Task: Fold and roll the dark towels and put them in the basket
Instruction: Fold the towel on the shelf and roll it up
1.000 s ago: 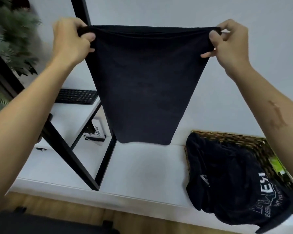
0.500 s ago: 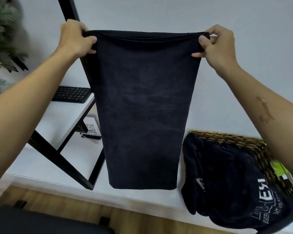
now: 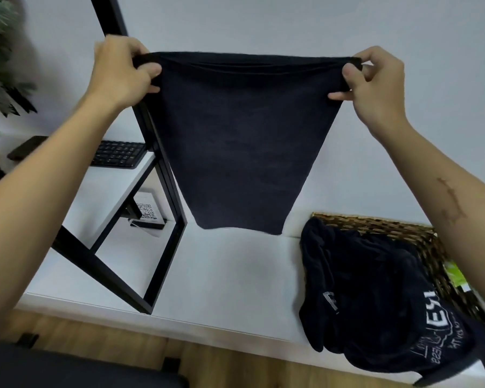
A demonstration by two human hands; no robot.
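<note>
A dark towel (image 3: 241, 141) hangs in the air, doubled over, its top edge stretched level between my hands. My left hand (image 3: 121, 71) grips the top left corner. At the top right corner my right hand (image 3: 375, 79) pinches the cloth between thumb and fingers. The towel's lower edge hangs just above the white table (image 3: 221, 273). A woven basket (image 3: 375, 222) stands at the right of the table, with a heap of dark cloth bearing white print (image 3: 375, 298) spilling over its front rim.
A black metal frame (image 3: 165, 191) with a white shelf stands at the left, bearing a keyboard (image 3: 118, 154) and a phone (image 3: 25, 148). A QR-code card (image 3: 147, 214) sits under the shelf. A plant (image 3: 0, 65) is at far left. Wooden floor lies below the table edge.
Both hands have moved apart and the towel has risen; its lower edge, which reached near the table's front half a second ago, now hangs higher and further back.
</note>
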